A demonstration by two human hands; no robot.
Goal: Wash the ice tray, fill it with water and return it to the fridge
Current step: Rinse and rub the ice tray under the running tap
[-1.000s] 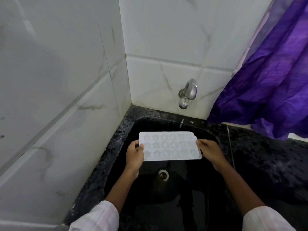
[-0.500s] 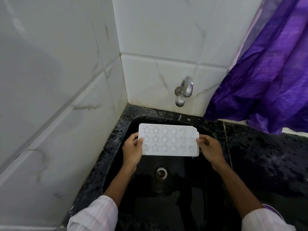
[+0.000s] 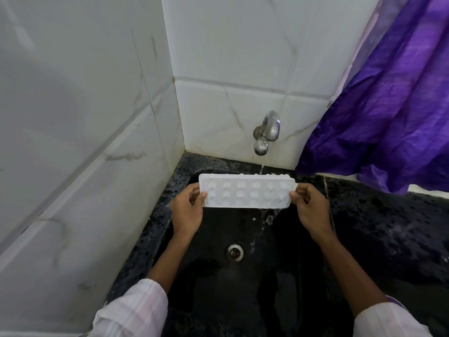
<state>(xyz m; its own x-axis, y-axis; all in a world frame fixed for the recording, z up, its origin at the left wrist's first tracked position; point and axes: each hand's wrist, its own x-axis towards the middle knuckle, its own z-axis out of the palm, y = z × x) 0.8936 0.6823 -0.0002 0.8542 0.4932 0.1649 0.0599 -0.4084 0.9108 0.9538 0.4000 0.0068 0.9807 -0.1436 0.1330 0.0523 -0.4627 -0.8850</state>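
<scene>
A white ice tray (image 3: 246, 190) with shaped cells is held level over the black sink (image 3: 303, 251). My left hand (image 3: 187, 210) grips its left end and my right hand (image 3: 309, 207) grips its right end. A chrome tap (image 3: 266, 132) on the back wall runs a thin stream of water (image 3: 262, 167) onto the tray's far edge, right of centre. Water spills off the tray's near right side into the basin. The tray now shows rounded bumps, so its underside seems to face me.
The sink's drain (image 3: 234, 251) lies below the tray. White marble-look tiles (image 3: 85, 142) close the left and back sides. A purple curtain (image 3: 393, 105) hangs at the right over the wet black speckled counter (image 3: 388, 227).
The tray has moved up and back under the tap, and appears turned over. Water now hits it and runs off into the sink.
</scene>
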